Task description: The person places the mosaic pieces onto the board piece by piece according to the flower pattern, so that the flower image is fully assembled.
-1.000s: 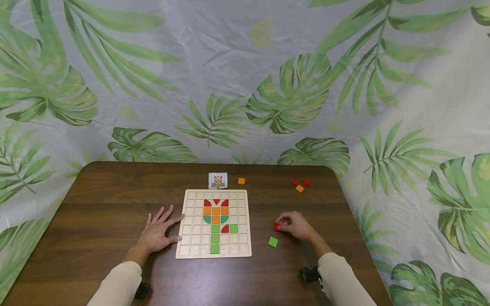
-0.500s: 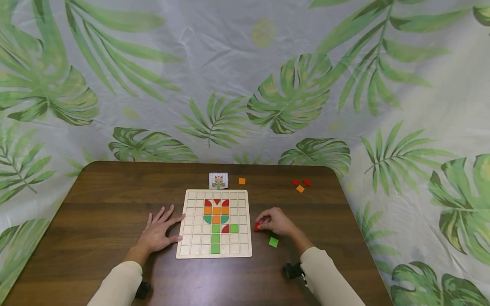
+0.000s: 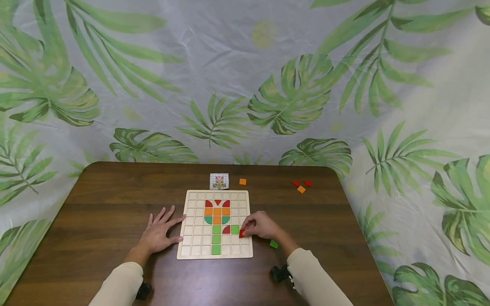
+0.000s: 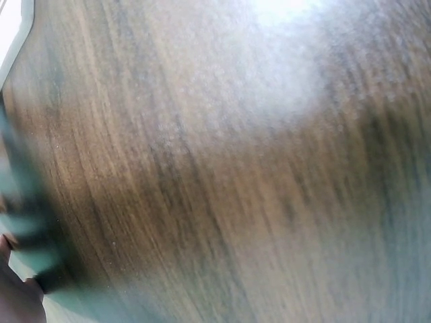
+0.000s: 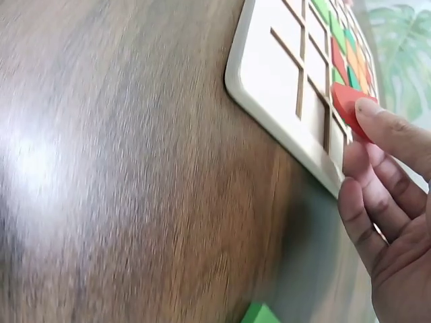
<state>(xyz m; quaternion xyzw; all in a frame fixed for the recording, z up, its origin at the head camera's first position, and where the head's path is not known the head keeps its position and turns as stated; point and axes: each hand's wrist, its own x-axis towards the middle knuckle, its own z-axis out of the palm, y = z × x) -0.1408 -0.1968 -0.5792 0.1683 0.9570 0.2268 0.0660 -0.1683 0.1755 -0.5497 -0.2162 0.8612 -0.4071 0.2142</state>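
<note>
A wooden grid board (image 3: pixel 195 249) lies on the table, with red, orange, teal and green tiles set in a tulip-like pattern. My right hand (image 3: pixel 260 225) pinches a red tile (image 5: pixel 350 108) between thumb and fingers, over the board's right side, beside a green square tile (image 3: pixel 235 229). In the right wrist view the red tile has a curved edge. My left hand (image 3: pixel 158 233) rests with fingers spread, its thumb and index fingertip at the board's left edge. A red quarter-round tile (image 3: pixel 226 229) sits left of that green square.
A small pattern card (image 3: pixel 219 181) lies behind the board, with an orange square tile (image 3: pixel 243 181) beside it. Two red pieces (image 3: pixel 308 183) and another orange tile (image 3: pixel 301 189) lie at the back right. A loose green tile (image 3: pixel 273 244) is partly covered by my right arm.
My right hand has carried the red tile leftward from the table right of the board to over the board's right columns. The left hand has stayed in place.
</note>
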